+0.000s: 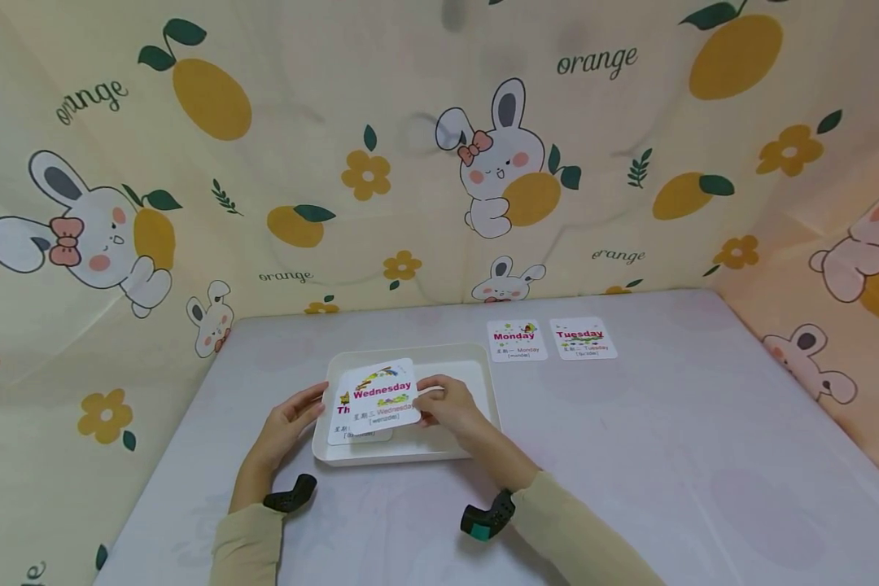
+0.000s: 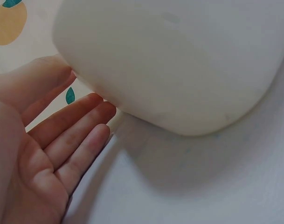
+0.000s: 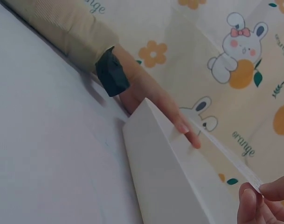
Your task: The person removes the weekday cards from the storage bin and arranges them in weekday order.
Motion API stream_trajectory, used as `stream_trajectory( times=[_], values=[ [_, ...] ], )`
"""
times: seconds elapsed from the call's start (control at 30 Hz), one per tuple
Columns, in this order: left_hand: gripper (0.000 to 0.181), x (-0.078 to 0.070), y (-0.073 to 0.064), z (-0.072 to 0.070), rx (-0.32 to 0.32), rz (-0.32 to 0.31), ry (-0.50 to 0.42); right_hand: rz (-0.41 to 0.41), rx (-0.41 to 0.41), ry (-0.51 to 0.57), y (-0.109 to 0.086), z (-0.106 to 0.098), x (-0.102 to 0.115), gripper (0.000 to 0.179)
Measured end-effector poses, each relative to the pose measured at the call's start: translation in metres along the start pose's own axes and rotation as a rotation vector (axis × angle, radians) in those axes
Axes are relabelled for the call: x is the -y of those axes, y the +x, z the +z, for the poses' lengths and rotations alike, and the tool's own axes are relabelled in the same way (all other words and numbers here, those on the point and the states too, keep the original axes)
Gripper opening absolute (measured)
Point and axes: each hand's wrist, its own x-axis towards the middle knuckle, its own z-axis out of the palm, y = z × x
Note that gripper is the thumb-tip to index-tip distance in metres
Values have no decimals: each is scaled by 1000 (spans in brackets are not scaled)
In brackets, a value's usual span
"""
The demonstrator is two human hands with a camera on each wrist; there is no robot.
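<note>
I have the right hand pinching the Wednesday card edgewise, likely sparing its print, while the left hand's loosely extended fingers touch the tray, probably steadying it.

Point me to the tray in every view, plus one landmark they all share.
Head: the tray is just left of centre, below mid-height.
Left wrist: the tray fills much of the top, from left of centre to the right edge.
Right wrist: the tray is lower, right of centre, cut off by the bottom edge.
Shared landmark: the left hand, at the tray's edge in all three.
</note>
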Motion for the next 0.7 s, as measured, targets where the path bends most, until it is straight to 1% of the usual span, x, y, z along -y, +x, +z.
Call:
stream_trajectory(
  times=[0.17,0.4,0.53,0.7],
  values=[
    [57,0,0,0,6,10,-14,-5,-4,-7,-3,-6,-1,25],
    [56,0,0,0,3,5,-1,-21,-19,-9,-4,-17,-4,24],
    [56,0,0,1,-1,-9,-7,-16,-25,-26,-4,-24,-5,24],
    [55,1,0,0,0,1,-16,-16,-22,-37,-6,-35,-3,25]
  ],
)
